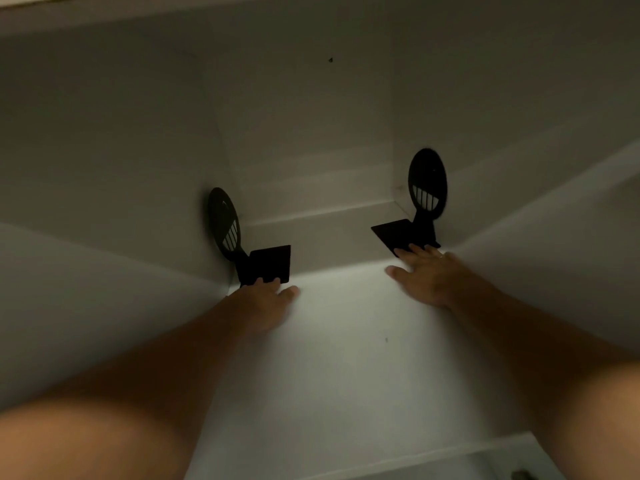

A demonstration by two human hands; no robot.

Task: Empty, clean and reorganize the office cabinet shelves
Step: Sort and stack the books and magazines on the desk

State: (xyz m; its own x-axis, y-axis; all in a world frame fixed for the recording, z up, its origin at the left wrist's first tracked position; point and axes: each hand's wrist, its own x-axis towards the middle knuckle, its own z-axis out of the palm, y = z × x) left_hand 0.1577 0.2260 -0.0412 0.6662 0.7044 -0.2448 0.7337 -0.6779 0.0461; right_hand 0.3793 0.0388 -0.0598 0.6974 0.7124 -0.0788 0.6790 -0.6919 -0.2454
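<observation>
Two black metal bookends stand on a white cabinet shelf (332,237). The left bookend (228,230) has an oval upright against the left wall and a flat square base. My left hand (266,299) lies flat with straight fingertips touching the front edge of that base. The right bookend (424,188) stands against the right wall. My right hand (426,275) rests flat, its fingertips on the near corner of that bookend's base. Neither hand curls around anything.
White cabinet walls (104,168) close in on the left, right and back. The front face of the shelf (346,358) drops toward me, brightly lit. A small dark object (523,475) shows at the bottom right corner.
</observation>
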